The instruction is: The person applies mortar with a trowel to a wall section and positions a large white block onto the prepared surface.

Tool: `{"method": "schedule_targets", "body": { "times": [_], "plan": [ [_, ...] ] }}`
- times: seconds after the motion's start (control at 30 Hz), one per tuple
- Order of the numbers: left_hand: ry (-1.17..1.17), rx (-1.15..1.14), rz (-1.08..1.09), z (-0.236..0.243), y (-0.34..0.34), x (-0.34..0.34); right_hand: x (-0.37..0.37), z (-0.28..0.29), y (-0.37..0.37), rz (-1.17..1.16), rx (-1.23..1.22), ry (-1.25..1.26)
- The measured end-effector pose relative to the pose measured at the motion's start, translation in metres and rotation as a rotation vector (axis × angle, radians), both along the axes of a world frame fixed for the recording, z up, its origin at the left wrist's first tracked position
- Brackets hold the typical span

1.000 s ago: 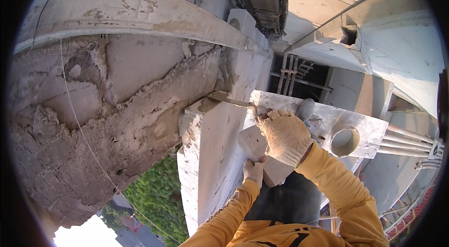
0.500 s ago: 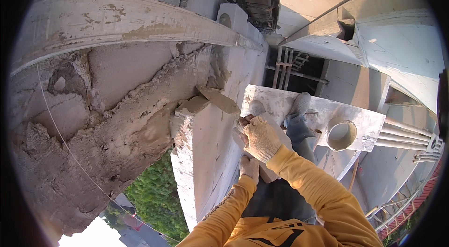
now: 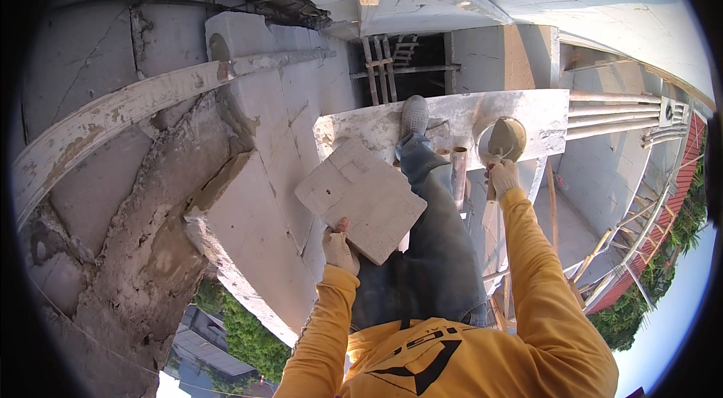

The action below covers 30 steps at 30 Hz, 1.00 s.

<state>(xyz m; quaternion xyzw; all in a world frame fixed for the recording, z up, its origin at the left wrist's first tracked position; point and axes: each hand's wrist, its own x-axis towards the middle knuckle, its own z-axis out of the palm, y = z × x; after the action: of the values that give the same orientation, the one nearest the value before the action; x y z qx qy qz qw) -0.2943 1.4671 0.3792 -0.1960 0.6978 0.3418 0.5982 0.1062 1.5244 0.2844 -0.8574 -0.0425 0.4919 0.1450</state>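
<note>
My left hand (image 3: 340,249), in a pale knit glove, grips the lower left edge of a squarish light grey block (image 3: 363,198). The block is held up, tilted, over my legs, its broad face showing. To the right, my gloved right hand (image 3: 503,175) is closed round the handle of a trowel (image 3: 492,191). Its blade end is at a round bucket (image 3: 480,131) on the whitish plank (image 3: 542,108); how deep it reaches cannot be told. On the left stands a light block wall (image 3: 260,213), with grey mortar (image 3: 218,181) along its top edge.
A long mortar-stained straight bar (image 3: 143,108) crosses the rough wall at left. One shoe (image 3: 413,116) rests on the plank. Metal pipes (image 3: 459,172) rise beside my leg. Wooden poles (image 3: 614,115) lie to the right, and a drop with greenery (image 3: 252,334) shows below left.
My right hand has moved with the trowel from the wall's mortared top to the bucket at right. The block in my left hand now shows its broad face. The view has swung right.
</note>
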Motion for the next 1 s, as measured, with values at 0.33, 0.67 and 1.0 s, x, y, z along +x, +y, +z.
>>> {"method": "schedule_targets", "body": {
  "times": [0.33, 0.67, 1.0],
  "plan": [
    [-0.361, 0.031, -0.007, 0.042, 0.032, -0.021, 0.062, -0.059, -0.103, -0.458, -0.208, 0.059],
    [-0.415, 0.237, -0.079, 0.108, 0.047, 0.004, -0.029, 0.113, -0.004, -0.110, 0.191, 0.402],
    [-0.534, 0.332, -0.150, 0.174, 0.066, 0.002, -0.087, 0.300, 0.089, 1.287, 0.608, -0.128]
  ]
}}
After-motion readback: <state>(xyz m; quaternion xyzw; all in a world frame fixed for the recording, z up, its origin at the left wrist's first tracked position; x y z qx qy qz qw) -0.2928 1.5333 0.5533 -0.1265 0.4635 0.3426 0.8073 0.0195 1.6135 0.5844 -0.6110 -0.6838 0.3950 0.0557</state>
